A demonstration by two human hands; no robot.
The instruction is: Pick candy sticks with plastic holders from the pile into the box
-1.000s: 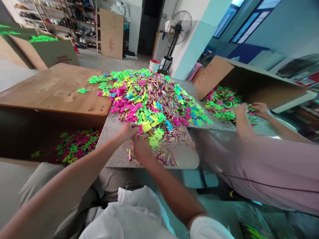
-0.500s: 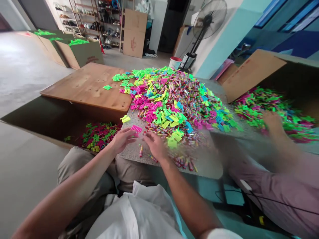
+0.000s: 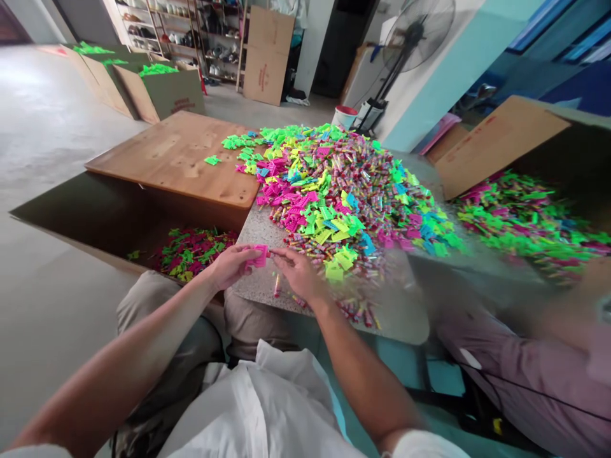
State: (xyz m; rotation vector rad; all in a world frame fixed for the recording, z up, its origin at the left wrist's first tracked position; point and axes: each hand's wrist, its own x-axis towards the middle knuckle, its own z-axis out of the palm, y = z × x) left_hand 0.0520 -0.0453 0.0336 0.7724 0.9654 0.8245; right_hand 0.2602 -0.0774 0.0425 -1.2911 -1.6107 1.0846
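My left hand [image 3: 231, 266] pinches a pink slotted plastic piece [image 3: 258, 256] above the near edge of the stone-topped table [image 3: 258, 286]. Fingers closed, my right hand [image 3: 298, 273] meets the piece's right side with a small red-ended tube [image 3: 270, 253], mostly hidden by the fingertips. Beneath the hands, a single striped tube [image 3: 277, 285] lies on the tabletop. Just beyond them rises a big heap of small tubes [image 3: 356, 168] mixed with green, yellow, pink and blue plastic pieces [image 3: 329, 222].
At left, an open carton [image 3: 57, 213] holds mixed pieces [image 3: 191, 251] below a wooden board [image 3: 176, 159]. Another person's arm [image 3: 582, 299], blurred, is at right near a tipped carton [image 3: 501, 143] spilling pieces. Cartons of green pieces [image 3: 162, 95], a fan [image 3: 413, 38] and a bucket [image 3: 344, 117] stand behind.
My right hand has come against the pink piece with the tube. A yellow piece near the table's left edge is gone from there. The other person's arm has moved back toward their body.
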